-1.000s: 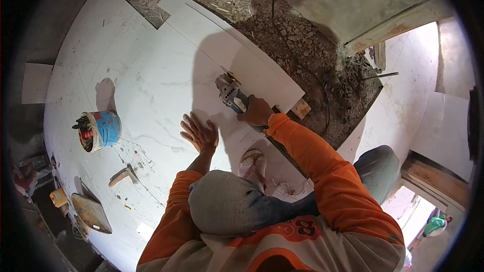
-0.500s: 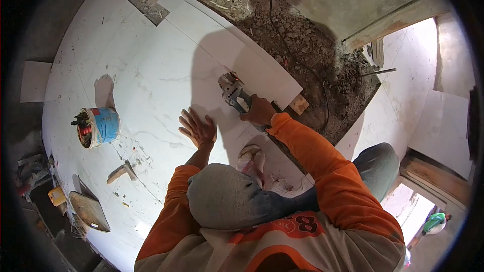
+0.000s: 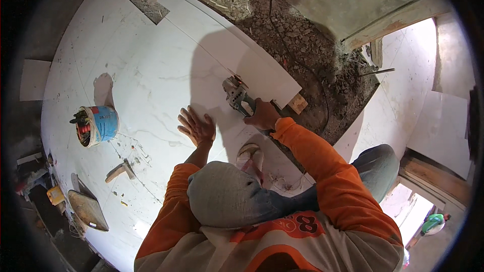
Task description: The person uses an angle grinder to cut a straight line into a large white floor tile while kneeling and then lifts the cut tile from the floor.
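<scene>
My left hand [image 3: 196, 127] lies spread with fingers apart on a white, faintly veined tile [image 3: 141, 55]. To its right, my right hand [image 3: 262, 115] grips an angle grinder [image 3: 238, 95] by its body. The grinder's disc end rests at a thin straight line that runs diagonally across the tile toward its upper-left edge. A wooden block [image 3: 297, 104] shows under the tile's right edge, and my foot in light footwear [image 3: 248, 157] is below the grinder, between my arms.
A blue bucket of tools [image 3: 105, 125], a hammer [image 3: 121, 171] and a metal tray [image 3: 88, 209] lie on the left. A black cable [image 3: 285, 43] crosses rubble [image 3: 297, 35] beside a concrete wall. A person in green [image 3: 433, 224] is at the lower right, beyond an opening.
The grinder and my right hand have moved slightly right and down along the line on the tile. My left hand stays spread on the tile.
</scene>
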Demonstrator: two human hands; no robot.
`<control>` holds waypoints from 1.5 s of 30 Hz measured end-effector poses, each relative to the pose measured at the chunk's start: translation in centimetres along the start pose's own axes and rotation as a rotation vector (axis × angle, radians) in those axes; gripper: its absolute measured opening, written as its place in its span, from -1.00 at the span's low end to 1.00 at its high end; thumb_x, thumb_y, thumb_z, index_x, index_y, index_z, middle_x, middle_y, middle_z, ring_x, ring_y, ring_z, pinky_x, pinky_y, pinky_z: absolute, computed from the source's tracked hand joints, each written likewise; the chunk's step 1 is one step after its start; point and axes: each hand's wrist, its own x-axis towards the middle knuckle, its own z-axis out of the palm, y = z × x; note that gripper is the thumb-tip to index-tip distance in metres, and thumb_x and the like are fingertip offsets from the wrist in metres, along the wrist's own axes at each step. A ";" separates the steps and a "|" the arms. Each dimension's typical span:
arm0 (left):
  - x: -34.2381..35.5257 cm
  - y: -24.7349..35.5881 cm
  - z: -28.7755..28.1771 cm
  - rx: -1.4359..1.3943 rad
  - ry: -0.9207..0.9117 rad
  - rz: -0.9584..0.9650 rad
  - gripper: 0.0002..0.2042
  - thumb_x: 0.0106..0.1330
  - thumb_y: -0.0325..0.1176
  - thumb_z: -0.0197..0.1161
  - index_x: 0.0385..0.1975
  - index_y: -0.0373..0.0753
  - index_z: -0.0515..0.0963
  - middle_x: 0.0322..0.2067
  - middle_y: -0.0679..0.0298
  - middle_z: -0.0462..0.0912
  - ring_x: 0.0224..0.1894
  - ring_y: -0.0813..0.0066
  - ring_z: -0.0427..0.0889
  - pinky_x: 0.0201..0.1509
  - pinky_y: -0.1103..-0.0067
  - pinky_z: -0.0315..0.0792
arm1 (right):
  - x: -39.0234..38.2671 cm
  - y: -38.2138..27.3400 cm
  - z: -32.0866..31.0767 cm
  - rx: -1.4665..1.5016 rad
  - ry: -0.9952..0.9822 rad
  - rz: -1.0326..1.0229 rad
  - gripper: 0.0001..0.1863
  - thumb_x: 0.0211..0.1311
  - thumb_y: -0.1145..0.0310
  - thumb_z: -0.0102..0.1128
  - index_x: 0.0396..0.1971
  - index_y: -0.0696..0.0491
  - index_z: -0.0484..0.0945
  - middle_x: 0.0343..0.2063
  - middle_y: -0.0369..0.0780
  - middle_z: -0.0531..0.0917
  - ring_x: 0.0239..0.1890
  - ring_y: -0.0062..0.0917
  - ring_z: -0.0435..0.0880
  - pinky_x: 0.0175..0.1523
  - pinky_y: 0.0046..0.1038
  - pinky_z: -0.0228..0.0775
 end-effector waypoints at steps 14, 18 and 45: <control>-0.1 0.2 -1.0 -0.005 -0.046 -0.014 -0.28 0.34 0.03 -0.13 0.43 -0.19 -0.11 0.46 0.11 -0.23 0.49 0.03 -0.33 0.45 0.03 -0.44 | -1.2 0.7 0.1 -0.041 -0.037 0.011 -0.15 -0.21 -0.02 0.42 -0.09 0.40 0.35 -0.25 0.15 0.59 -0.13 0.00 0.62 -0.01 -0.19 0.48; -0.2 0.4 -1.0 -0.007 -0.040 -0.010 -0.28 0.35 0.02 -0.14 0.43 -0.18 -0.12 0.46 0.12 -0.23 0.49 0.04 -0.34 0.45 0.03 -0.46 | -1.2 1.6 0.5 -0.015 -0.010 -0.010 -0.15 -0.21 -0.02 0.42 -0.11 0.40 0.34 -0.24 0.16 0.59 -0.12 0.01 0.61 -0.01 -0.18 0.48; -0.3 0.3 -1.1 -0.014 -0.042 0.009 -0.29 0.36 0.02 -0.15 0.42 -0.21 -0.10 0.45 0.07 -0.22 0.48 -0.01 -0.30 0.44 -0.01 -0.39 | -4.1 2.9 0.3 0.011 -0.042 0.035 -0.18 -0.15 -0.01 0.41 -0.05 0.36 0.36 -0.20 0.14 0.61 -0.12 -0.01 0.62 0.01 -0.16 0.47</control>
